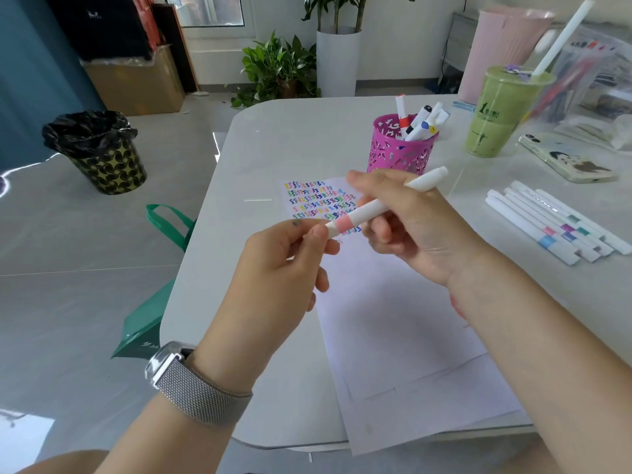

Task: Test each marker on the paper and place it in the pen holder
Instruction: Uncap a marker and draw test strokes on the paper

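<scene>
A white marker with a pink band (367, 211) is held in the air above the paper (393, 319). My right hand (410, 224) grips its barrel, and my left hand (284, 258) pinches its capped end beside the pink band. Rows of coloured squiggles (318, 201) fill the paper's far end. Behind it stands the magenta pen holder (400, 150) with several markers in it. Several more white markers (550, 222) lie in a row on the table to the right.
A green drink cup with a straw (499, 111) and a phone (567, 159) sit at the back right, near a clear bag of pens (588, 73). The grey table (273, 148) ends at the left, where a green bag (150, 319) and a bin (99, 152) stand on the floor.
</scene>
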